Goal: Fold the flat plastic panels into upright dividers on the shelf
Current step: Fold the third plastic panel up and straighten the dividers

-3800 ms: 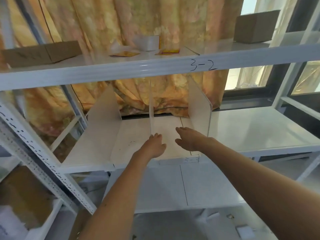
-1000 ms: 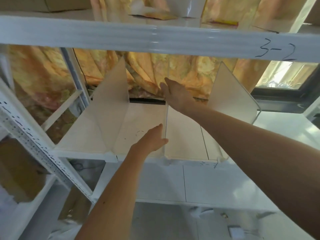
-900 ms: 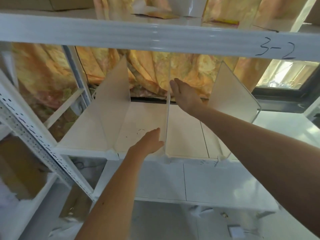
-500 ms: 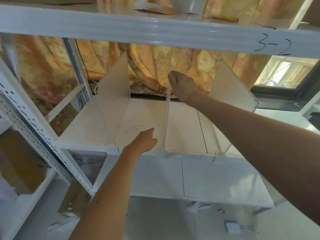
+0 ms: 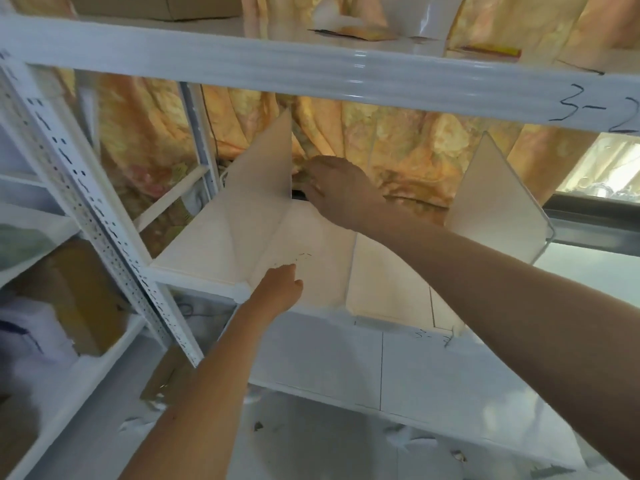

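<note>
Dividers: three white plastic panels stand upright on the middle shelf (image 5: 194,258) — left divider (image 5: 266,164), centre divider (image 5: 350,271) seen edge-on, right divider (image 5: 498,202). Their flat base flaps lie on the shelf between them.

Change: half a second ago your right hand (image 5: 336,188) was at the top rear of the centre divider. Now it has crossed left and sits at the back of the shelf, just beside the rear edge of the left divider, against the curtain (image 5: 398,140). Its fingers point away from you and are partly hidden; I cannot tell whether they grip anything.

Your left hand (image 5: 278,289) has stayed near the front lip, fingers loosely curled, resting on the base flap between left and centre dividers, holding nothing.

Reading: the centre divider stands on its own with your hand off it, so that fold looks done. Attention seems to have moved to squaring the left one.

Count: three dividers, two hands, one cardboard box (image 5: 156,5) on the top shelf
</note>
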Demonstrator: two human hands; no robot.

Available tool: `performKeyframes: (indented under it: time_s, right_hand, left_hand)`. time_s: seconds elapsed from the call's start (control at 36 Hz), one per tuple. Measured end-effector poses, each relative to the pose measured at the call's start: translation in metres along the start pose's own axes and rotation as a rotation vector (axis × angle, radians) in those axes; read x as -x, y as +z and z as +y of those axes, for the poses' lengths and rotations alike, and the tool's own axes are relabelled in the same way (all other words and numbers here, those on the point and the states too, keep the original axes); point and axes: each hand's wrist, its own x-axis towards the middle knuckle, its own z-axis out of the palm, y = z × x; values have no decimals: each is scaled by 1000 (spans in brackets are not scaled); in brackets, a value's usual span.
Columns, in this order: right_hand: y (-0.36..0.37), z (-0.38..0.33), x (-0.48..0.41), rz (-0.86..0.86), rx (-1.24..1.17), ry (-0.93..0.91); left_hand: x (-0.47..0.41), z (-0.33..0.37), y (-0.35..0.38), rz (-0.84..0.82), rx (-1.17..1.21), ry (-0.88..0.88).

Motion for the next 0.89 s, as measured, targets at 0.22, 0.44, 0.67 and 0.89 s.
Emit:
performKeyframes:
  time_s: [0.22,0.44,0.67,0.89]
  right_hand:
    - [31,-53,-29,-126,-217,-17]
    - [66,-79,-71,-169,-244,47]
    - [92,-114,-100,-86,-260,205]
    - [100,-146,-122,-137,-242,245]
  left_hand:
    - [-14,-68,-27,191,68,-204]
    - [-51,-99,-64,107,187,-145]
    - [-76,-114,-82,90,175,82]
    - [-96,-138,-80,46,350,81]
